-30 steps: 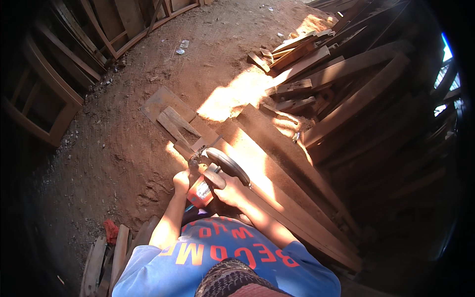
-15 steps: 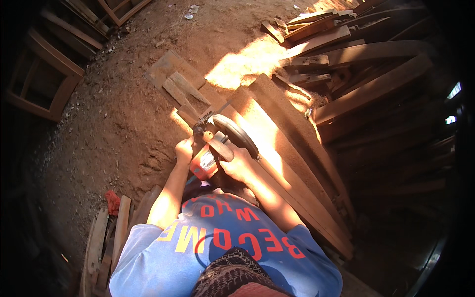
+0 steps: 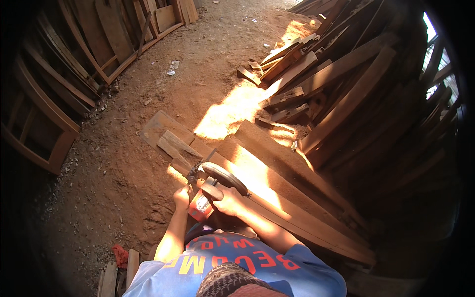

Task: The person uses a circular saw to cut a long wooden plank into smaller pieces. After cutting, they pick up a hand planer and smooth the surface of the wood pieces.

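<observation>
A circular saw with a red body and a dark, rounded blade guard rests on or just over a long wooden plank. My right hand is wrapped round the saw's rear handle. At the saw's front left side, my left hand is closed on a part by the dark metal fittings; its fingertips are partly hidden. The blade is out of sight under the guard. Short wood offcuts lie on a board just beyond the saw.
Thick planks lie side by side to the right. Beyond them is a heap of loose timber. Wooden frames lean along the left. A red cloth or bag is on the dirt ground at lower left.
The view has tilted up, so the saw, hands and planks sit lower in the picture and more frames show at the far left. Both hands keep their hold on the saw.
</observation>
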